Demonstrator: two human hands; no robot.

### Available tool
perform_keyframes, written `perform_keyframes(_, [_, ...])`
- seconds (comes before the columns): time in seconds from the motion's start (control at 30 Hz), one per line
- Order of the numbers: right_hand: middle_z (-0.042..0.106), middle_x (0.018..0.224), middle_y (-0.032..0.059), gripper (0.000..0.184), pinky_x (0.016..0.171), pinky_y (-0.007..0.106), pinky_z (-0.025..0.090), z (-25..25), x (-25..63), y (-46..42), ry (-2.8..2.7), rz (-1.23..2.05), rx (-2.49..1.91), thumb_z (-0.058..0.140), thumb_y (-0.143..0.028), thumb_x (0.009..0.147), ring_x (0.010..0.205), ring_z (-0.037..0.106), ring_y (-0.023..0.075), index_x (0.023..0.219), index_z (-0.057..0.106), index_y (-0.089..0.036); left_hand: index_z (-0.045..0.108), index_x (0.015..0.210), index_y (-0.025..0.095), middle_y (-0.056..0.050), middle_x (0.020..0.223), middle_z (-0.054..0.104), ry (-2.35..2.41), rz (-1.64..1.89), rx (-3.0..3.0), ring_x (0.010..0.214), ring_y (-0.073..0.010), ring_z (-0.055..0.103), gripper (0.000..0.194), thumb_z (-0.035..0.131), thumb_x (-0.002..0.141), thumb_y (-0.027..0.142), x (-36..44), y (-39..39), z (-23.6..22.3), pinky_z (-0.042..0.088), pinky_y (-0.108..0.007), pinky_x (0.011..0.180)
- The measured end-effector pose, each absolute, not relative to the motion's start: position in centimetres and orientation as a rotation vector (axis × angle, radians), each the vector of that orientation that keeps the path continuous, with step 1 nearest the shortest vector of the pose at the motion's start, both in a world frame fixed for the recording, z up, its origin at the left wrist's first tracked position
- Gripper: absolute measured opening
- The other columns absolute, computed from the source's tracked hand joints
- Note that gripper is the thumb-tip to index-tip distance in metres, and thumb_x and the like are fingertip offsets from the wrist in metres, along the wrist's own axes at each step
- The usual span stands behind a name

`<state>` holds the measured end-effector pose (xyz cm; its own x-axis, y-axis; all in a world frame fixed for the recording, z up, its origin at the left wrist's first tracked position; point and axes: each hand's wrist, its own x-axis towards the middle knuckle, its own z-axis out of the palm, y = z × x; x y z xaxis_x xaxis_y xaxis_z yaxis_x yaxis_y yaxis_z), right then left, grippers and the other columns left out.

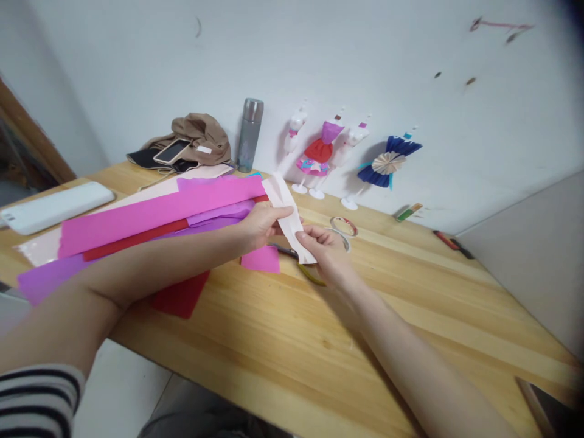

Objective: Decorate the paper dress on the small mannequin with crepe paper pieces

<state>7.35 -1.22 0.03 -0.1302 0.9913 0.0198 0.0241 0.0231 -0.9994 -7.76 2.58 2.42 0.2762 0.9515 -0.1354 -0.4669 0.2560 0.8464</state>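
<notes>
1. Cream crepe-like paper, cut as a narrow strip (291, 222), is held above the counter (274, 347), around the middle of its length and nearer the back edge than the front-right corner.
2. Left hand (264, 222): closed in a pinch, thumb lying across the strip's upper middle, fingers mostly hidden underneath.
3. Right hand (326, 249): thumb pressed on the strip close to its near end, fingers curled behind; it too is pinched shut on the paper.
4. The step in hand seems to be working the strip between both thumbs, smoothing or shaping it; which of these, I cannot tell.
5. The next move likely calls for a light, even grip and small thumb shifts, since thin paper could crease or tear.
6. The strip's long axis runs across the counter: the far end points to the back edge, the near end to the front edge, slanting rightward.
7. Beneath the near end lie yellow-handled scissors (312, 277), beside a small pink piece (260, 260).
</notes>
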Motion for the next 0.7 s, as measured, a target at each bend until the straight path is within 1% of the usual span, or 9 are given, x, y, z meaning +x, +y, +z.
perform_keyframes(0.17, [0.055, 0.05, -0.0023, 0.039, 0.044, 0.024, 0.023, -0.1, 7.62, -0.99, -1.383, 1.275, -1.238, 0.08, -0.053, 0.062, 0.042, 0.038, 0.0081, 0.067, 0.062, -0.019, 0.066, 0.082, 0.009, -0.008, 0.075, 0.072, 0.772, 1.137, 0.84, 0.071, -0.0159, 0.07, 0.013, 0.058, 0.089, 0.003, -8.07, 3.14, 2.42, 0.056, -0.032, 0.08])
perform_keyframes(0.27, [0.056, 0.051, -0.0019, 0.038, 0.044, 0.024, 0.025, -0.26, 7.82, -0.79, -1.377, 1.279, -1.242, 0.08, -0.052, 0.061, 0.042, 0.039, 0.0081, 0.066, 0.061, -0.019, 0.066, 0.082, 0.009, -0.009, 0.077, 0.073, 0.76, 1.095, 0.849, 0.074, -0.016, 0.071, 0.013, 0.057, 0.09, 0.003, -8.28, 3.4, 2.36, 0.056, -0.03, 0.078])
perform_keyframes(0.4, [0.055, 0.05, -0.0026, 0.038, 0.044, 0.024, 0.025, -0.47, 7.92, -0.62, -1.378, 1.29, -1.23, 0.081, -0.051, 0.06, 0.041, 0.039, 0.0076, 0.065, 0.061, -0.019, 0.066, 0.086, 0.009, -0.01, 0.08, 0.073, 0.723, 1.004, 0.897, 0.074, -0.0165, 0.071, 0.003, 0.066, 0.088, 0.01, -8.5, 3.43, 2.19, 0.057, -0.03, 0.076])
perform_keyframes(0.5, [0.054, 0.049, -0.0032, 0.04, 0.043, 0.024, 0.024, -0.53, 7.9, -0.61, -1.39, 1.296, -1.224, 0.082, -0.053, 0.06, 0.04, 0.038, 0.0069, 0.065, 0.061, -0.019, 0.066, 0.085, 0.008, -0.008, 0.077, 0.071, 0.759, 1.016, 0.94, 0.071, -0.0152, 0.07, 0.005, 0.071, 0.085, 0.009, -8.57, 3.39, 2.16, 0.057, -0.031, 0.076])
perform_keyframes(0.6, [0.056, 0.051, -0.0025, 0.039, 0.044, 0.024, 0.025, -0.48, 7.89, -0.67, -1.388, 1.31, -1.241, 0.082, -0.052, 0.06, 0.041, 0.04, 0.0074, 0.065, 0.061, -0.019, 0.065, 0.08, 0.009, -0.005, 0.071, 0.069, 0.812, 1.057, 0.958, 0.067, -0.014, 0.068, 0.008, 0.066, 0.085, 0.003, -8.53, 3.4, 2.23, 0.057, -0.033, 0.078])
perform_keyframes(0.7, [0.055, 0.051, -0.0026, 0.037, 0.045, 0.024, 0.025, -0.38, 7.92, -0.75, -1.387, 1.328, -1.263, 0.081, -0.051, 0.059, 0.043, 0.039, 0.0077, 0.066, 0.063, -0.019, 0.065, 0.077, 0.009, -0.004, 0.07, 0.069, 0.844, 1.065, 0.959, 0.068, -0.0139, 0.067, 0.012, 0.062, 0.087, 0.002, -8.42, 3.42, 2.32, 0.057, -0.035, 0.082])
